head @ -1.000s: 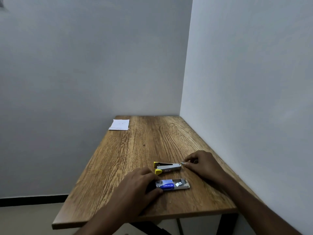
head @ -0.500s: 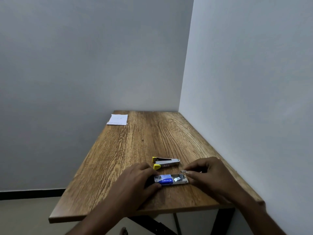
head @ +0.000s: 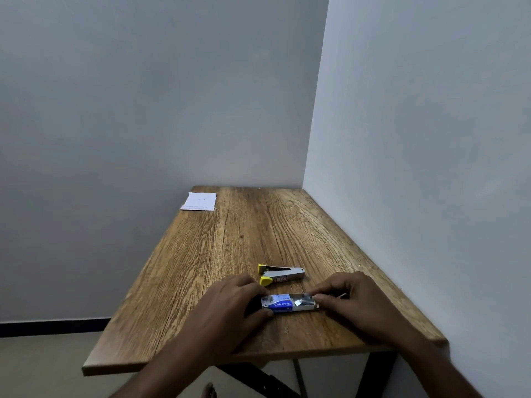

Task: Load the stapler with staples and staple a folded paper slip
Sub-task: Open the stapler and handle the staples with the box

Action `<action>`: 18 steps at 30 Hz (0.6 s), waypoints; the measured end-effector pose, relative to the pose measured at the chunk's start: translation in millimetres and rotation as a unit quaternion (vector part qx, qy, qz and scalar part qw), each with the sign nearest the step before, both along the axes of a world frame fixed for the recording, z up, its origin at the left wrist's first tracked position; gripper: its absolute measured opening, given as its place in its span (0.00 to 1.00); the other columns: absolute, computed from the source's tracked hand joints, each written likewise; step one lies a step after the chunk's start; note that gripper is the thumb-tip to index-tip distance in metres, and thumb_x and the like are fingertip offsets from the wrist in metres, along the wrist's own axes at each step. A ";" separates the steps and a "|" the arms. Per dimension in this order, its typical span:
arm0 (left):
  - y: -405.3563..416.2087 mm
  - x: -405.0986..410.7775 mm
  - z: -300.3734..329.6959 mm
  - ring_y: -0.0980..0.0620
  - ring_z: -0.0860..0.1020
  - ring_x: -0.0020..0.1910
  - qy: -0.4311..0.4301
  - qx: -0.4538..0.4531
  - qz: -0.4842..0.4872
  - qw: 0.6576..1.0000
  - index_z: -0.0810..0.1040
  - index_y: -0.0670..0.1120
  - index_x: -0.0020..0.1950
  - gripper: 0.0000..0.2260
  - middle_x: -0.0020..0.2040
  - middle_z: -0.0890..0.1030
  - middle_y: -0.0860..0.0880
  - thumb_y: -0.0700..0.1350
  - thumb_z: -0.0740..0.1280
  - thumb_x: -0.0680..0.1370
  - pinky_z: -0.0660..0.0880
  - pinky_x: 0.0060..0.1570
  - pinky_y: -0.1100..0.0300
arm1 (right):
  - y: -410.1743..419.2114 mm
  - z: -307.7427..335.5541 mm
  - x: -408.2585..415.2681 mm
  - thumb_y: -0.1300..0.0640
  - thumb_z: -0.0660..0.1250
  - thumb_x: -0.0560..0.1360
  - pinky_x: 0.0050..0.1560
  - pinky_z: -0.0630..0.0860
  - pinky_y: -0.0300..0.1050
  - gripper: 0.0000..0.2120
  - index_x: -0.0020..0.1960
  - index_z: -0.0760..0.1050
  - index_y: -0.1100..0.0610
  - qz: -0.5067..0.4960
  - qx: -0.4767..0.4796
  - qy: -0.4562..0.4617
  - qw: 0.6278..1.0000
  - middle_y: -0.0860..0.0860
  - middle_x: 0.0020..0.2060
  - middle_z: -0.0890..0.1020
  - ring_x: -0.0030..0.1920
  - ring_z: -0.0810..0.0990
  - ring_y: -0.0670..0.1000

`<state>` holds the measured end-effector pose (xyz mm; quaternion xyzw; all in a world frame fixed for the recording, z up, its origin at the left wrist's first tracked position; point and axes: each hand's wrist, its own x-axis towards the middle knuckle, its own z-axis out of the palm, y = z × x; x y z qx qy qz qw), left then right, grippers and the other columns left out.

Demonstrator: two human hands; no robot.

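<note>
Steadying the small blue-and-white cardboard staple box (head: 288, 303) at lower centre, my left hand (head: 230, 308) gripped its end while my right hand (head: 353, 303) pinched its open tray, best slid gently so nothing spilled.

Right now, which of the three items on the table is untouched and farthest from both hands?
The white paper slip at the far left corner; the stapler lies just beyond the hands, which hold the staple box.

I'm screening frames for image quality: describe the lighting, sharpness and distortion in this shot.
Head view: dim, even light with soft shadows under the left hand and right hand; no glare on the table; staple box print only partly legible; paper slip text too small; wide-angle stretch at edges.
</note>
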<state>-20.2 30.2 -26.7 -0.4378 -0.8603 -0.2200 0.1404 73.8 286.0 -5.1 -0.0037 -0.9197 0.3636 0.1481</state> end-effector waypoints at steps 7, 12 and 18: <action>0.1 0.1 0.2 0.64 0.71 0.54 0.001 -0.003 0.003 1.000 0.74 0.60 0.64 0.25 0.58 0.74 0.63 0.68 0.52 0.74 0.70 0.55 0.63 | 5.3 -5.2 4.5 0.50 0.78 0.68 0.49 0.77 0.38 0.14 0.51 0.83 0.37 -0.003 0.001 0.018 1.000 0.35 0.46 0.85 0.49 0.81 0.37; 0.2 0.8 1.1 0.64 0.71 0.54 0.005 -0.001 0.002 1.000 0.74 0.59 0.64 0.23 0.58 0.75 0.62 0.67 0.54 0.75 0.70 0.55 0.64 | 2.1 -5.4 5.4 0.53 0.78 0.68 0.49 0.76 0.38 0.13 0.49 0.84 0.38 0.030 0.022 0.042 0.998 0.36 0.46 0.85 0.50 0.82 0.40; 0.4 2.1 1.9 0.63 0.71 0.54 0.004 0.001 -0.002 1.000 0.75 0.59 0.64 0.24 0.58 0.75 0.62 0.67 0.54 0.74 0.71 0.55 0.63 | 3.2 -6.5 5.3 0.50 0.79 0.66 0.49 0.78 0.34 0.19 0.53 0.81 0.34 0.019 0.019 0.037 0.999 0.32 0.48 0.83 0.50 0.82 0.37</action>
